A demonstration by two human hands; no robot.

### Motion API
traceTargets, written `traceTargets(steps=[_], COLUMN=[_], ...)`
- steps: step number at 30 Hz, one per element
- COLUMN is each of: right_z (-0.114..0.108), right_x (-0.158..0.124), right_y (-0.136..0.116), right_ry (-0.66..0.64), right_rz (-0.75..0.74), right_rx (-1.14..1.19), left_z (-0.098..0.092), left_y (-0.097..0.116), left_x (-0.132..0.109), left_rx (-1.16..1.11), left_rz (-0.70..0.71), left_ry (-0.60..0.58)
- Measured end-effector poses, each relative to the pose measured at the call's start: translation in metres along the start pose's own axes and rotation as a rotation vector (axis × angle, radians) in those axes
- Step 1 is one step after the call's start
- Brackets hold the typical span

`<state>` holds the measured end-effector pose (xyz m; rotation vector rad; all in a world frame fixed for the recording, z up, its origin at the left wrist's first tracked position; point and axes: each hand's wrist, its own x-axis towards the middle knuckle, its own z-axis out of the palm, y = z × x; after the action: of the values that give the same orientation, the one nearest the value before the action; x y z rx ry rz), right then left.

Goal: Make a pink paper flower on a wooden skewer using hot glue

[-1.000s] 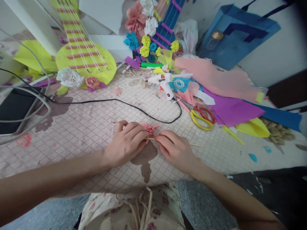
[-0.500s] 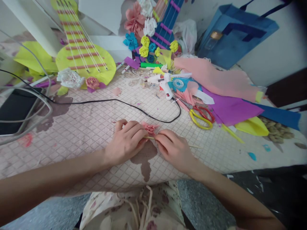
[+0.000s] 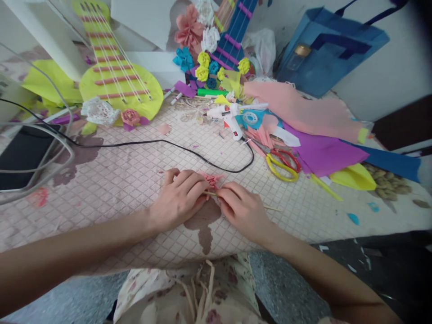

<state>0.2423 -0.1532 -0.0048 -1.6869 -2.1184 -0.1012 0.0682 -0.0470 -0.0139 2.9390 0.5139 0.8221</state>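
Note:
A thin wooden stick [image 3: 211, 194] lies across the front middle of the table, pinched between the fingers of both hands. My left hand [image 3: 182, 193] is closed around its left end. On the other side, my right hand [image 3: 245, 209] grips it with thumb and forefinger, and its far end pokes out past the knuckles. Pink crinkled paper [image 3: 212, 181], bunched like a small flower, sits just behind the stick between the hands and touches the fingertips. The fingers partly hide where paper and stick meet.
A white glue gun [image 3: 232, 123] with a black cord [image 3: 162, 141] lies beyond my hands. Red-and-yellow scissors [image 3: 281, 168] and purple paper [image 3: 330, 155] are to the right. Behind stand a yellow paper guitar [image 3: 118, 94] and a blue bag [image 3: 327, 58]; a phone [image 3: 25, 155] lies left.
The view has shifted very slightly. Both hands keep their hold on the stick, with barely any visible movement of the fingers or the pink paper.

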Motion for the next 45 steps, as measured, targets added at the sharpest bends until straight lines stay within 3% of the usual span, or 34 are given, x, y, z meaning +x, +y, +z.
traceTargets(steps=[27,31,36,45], right_z=[0.0036,0.0034,0.0023,0.0021], right_x=[0.0003,-0.0004,-0.0031,-0.0015], right_y=[-0.003,-0.0016,0.0003,0.0003], right_ry=[-0.021,0.001,-0.004,0.004], right_rz=[0.008,0.009,0.012,0.002], right_rx=[0.003,0.019,-0.002,-0.019], left_z=[-0.0016,-0.0019,-0.0012,-0.0008], left_y=[0.0015,0.0026,0.0013,0.0039], left_x=[0.0004,-0.0005,-0.0011,0.0007], left_rx=[-0.007,-0.023,-0.081,0.01], left_rz=[0.03,0.003,-0.064,0.05], left_ry=[0.021,0.078,0.068,0.039])
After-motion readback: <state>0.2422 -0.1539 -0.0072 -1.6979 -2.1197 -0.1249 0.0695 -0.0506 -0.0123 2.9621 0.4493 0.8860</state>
